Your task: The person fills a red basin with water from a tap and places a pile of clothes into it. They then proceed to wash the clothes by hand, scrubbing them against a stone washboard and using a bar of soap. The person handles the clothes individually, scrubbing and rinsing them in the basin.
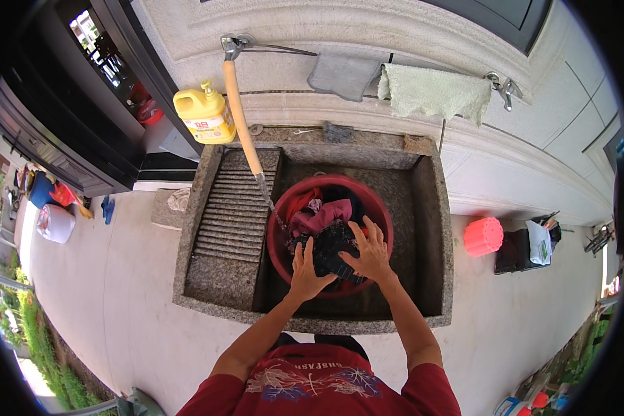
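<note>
Both hands down in the red basin (385,215), which sits inside the stone sink (433,229), right of the ribbed washboard (225,215). Dark cloth (329,253) lies directly under and between my palms — no reach needed, it's at the near side of the basin, w/ a pink garment (322,215) bunched just beyond it toward the far rim. My left hand (306,267) grip: fingers curled, pressed onto the cloth's left edge. My right hand (371,251) grip: fingers spread wide, flat on top of the cloth. Both touching; neither closed round it as far as I can see. Hose (243,114) from the tap (232,45) drops into the basin's left side — near my left hand, not touching.
</note>
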`<state>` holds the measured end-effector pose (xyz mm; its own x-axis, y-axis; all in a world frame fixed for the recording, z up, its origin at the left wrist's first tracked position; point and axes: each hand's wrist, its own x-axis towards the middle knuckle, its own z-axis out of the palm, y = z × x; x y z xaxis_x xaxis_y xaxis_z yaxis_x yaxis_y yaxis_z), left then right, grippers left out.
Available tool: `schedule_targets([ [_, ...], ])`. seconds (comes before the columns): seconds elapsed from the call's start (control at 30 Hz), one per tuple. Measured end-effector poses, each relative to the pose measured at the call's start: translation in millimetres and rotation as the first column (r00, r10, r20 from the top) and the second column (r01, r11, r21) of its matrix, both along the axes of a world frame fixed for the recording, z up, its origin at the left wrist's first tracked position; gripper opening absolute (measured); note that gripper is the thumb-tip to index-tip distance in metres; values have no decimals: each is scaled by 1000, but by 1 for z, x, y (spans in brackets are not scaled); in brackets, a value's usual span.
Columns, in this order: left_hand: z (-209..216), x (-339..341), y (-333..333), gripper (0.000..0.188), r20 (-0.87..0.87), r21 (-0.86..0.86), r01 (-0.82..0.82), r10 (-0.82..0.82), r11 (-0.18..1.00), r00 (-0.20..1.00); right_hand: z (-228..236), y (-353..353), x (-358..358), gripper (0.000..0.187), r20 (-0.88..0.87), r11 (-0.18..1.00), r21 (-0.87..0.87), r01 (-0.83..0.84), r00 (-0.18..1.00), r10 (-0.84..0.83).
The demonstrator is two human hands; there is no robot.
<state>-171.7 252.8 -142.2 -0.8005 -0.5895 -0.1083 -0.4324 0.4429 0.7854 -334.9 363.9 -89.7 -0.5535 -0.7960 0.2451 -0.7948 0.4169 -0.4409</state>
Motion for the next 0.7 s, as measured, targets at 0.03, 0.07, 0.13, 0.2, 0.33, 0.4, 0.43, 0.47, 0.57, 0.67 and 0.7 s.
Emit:
schedule_targets([
  [0.03, 2, -9, 4, 116, 80, -34, 30, -28, 999, 996, -7, -12, -6, 70, -52, 1000, 21, -18, 998, 20],
  [0.07, 4, -18, 7, 117, 161, -64, 64, -53, 996, 986, -21, -26, -14, 68, 44, 997, 59, -40, 998, 37],
  [0.13, -10, -33, 5, 117, 326, -106, 120, -80, 987, 942, -41, -62, -27, 67, -58, 996, 9, -94, 994, 94],
  [0.2, -33, -42, 1, 118, 483, -124, 174, -94, 977, 871, -59, -101, -32, 64, -85, 988, -5, -156, 984, 155],
  [0.33, -58, -50, -5, 107, 670, -76, 253, -139, 964, 730, -95, -159, -43, 60, -95, 964, 89, -251, 961, 259],
  [0.4, -59, -54, -2, 91, 757, -97, 337, -150, 936, 636, -124, -164, -57, 61, -87, 946, 194, -260, 956, 280],
  [0.43, -63, -51, -1, 88, 778, -117, 362, -141, 925, 612, -132, -166, -56, 62, -72, 929, 242, -280, 950, 305],
  [0.47, -68, -49, 1, 85, 798, -136, 390, -133, 911, 588, -139, -160, -57, 60, -70, 944, 223, -243, 962, 264],
  [0.57, -76, -42, 5, 71, 760, -171, 373, -119, 912, 639, -141, -137, -59, 55, 6, 886, 365, -286, 952, 305],
  [0.67, -91, -44, 11, 65, 718, -203, 368, -118, 907, 686, -144, -101, -57, 52, -103, 935, 243, -259, 951, 290],
  [0.7, -92, -47, 11, 63, 706, -200, 359, -120, 912, 698, -142, -94, -54, 51, -123, 945, 228, -235, 956, 267],
])
